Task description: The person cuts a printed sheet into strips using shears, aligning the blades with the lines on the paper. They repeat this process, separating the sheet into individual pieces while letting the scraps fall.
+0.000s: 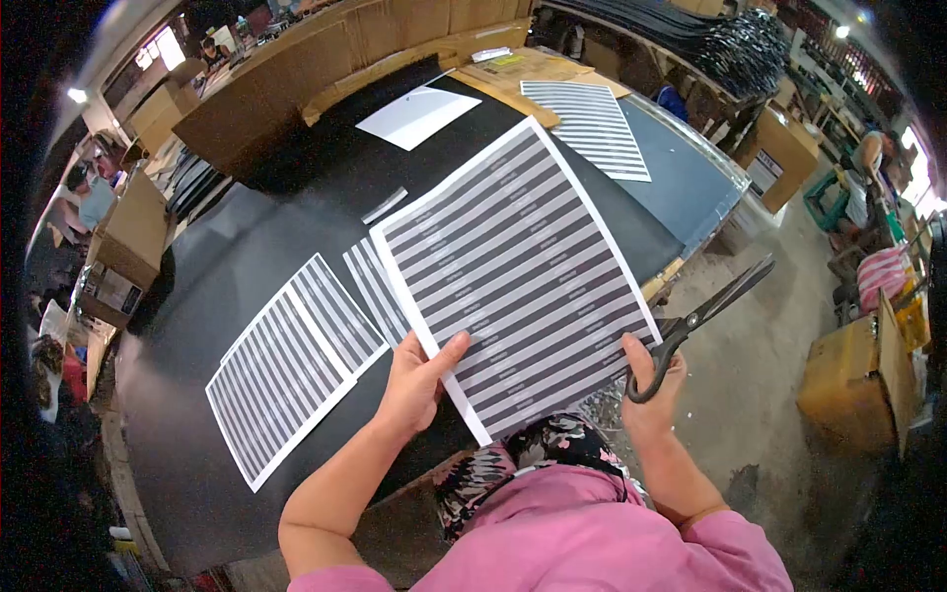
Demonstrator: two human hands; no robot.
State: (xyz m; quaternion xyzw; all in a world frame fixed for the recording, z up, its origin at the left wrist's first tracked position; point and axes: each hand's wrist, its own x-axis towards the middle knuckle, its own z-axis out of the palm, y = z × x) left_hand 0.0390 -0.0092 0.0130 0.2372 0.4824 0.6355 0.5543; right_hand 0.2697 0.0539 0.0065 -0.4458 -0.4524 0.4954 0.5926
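A large printed sheet (pixel 523 276) with dark and light stripes and small text is held up in front of me, tilted. My left hand (pixel 419 380) pinches its left lower edge, thumb on top. At the lower right corner my right hand (pixel 653 390) has its thumb on the sheet and also carries black-handled scissors (pixel 705 314), blades pointing up and right. More striped sheets (pixel 296 370) lie on the black table at the left. Striped pieces (pixel 373 286) show partly from under the held sheet, and a small strip (pixel 385 205) lies just beyond.
Toward the back of the black table (pixel 237 237) lie a white sheet (pixel 418 116), another striped sheet (pixel 592 123) and brown cardboard (pixel 523 74). Cartons (pixel 858 380) stand on the floor at right. A person (pixel 868 178) sits farther off, and others are at the far left.
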